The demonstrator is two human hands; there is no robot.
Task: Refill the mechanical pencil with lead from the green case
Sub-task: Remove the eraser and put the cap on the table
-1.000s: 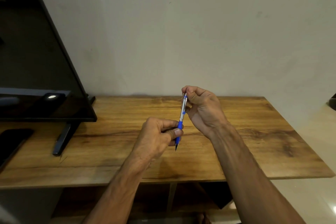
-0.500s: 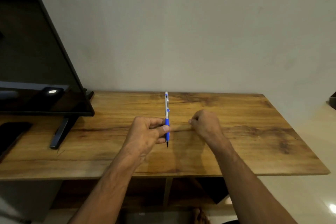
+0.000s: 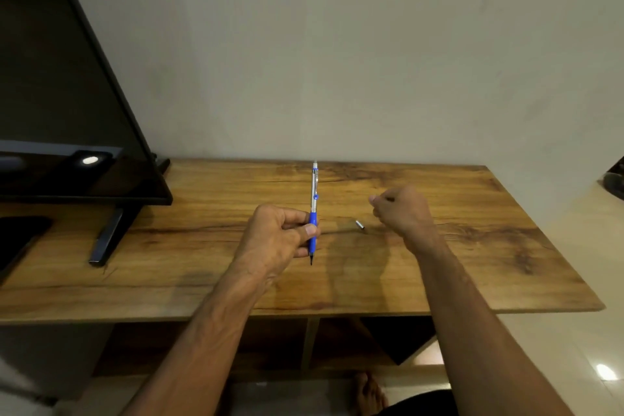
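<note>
One pencil (image 3: 314, 199), one cap (image 3: 360, 224), two hands (image 3: 280, 233) (image 3: 403, 213), one television (image 3: 67, 94).

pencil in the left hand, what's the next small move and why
Probably send the right hand to fetch the lead case, which is not in view. The left hand holds the pencil upright, tip down, and a small silver cap lies on the table beside the curled right hand, so the top looks ready for lead.
</note>
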